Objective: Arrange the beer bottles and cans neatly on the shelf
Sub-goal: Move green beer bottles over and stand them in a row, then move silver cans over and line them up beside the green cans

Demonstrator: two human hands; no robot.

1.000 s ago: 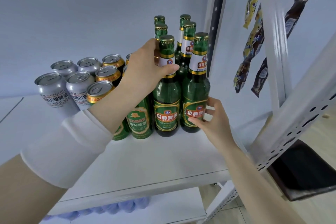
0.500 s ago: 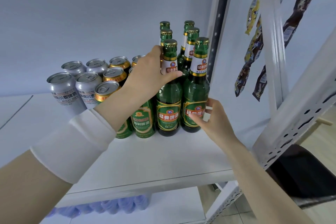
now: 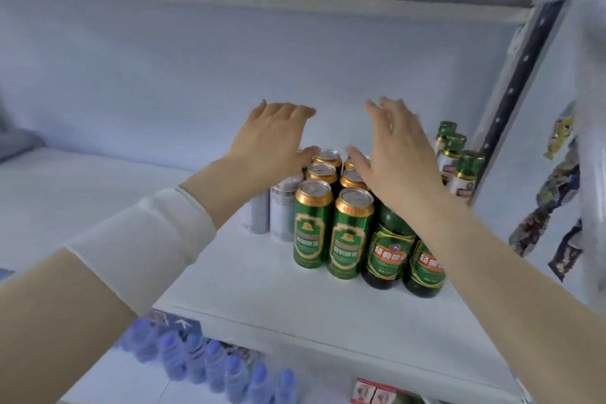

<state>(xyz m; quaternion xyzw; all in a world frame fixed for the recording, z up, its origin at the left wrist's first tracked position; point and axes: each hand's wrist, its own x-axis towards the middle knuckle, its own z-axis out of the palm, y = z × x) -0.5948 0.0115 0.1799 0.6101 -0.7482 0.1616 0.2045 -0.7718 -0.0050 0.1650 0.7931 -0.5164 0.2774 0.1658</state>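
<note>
— So, what did each grip hold?
— Nothing. The left hand (image 3: 275,138) and the right hand (image 3: 398,154) both hovered with fingers spread wide, over the tops of the green cans (image 3: 313,226).
— And where was the beer?
— On the white shelf (image 3: 255,292). Green cans stood in two rows, with silver cans (image 3: 282,210) just left of them. Green bottles (image 3: 388,254) stood on the right, and rear bottles (image 3: 454,154) showed past the right wrist.
</note>
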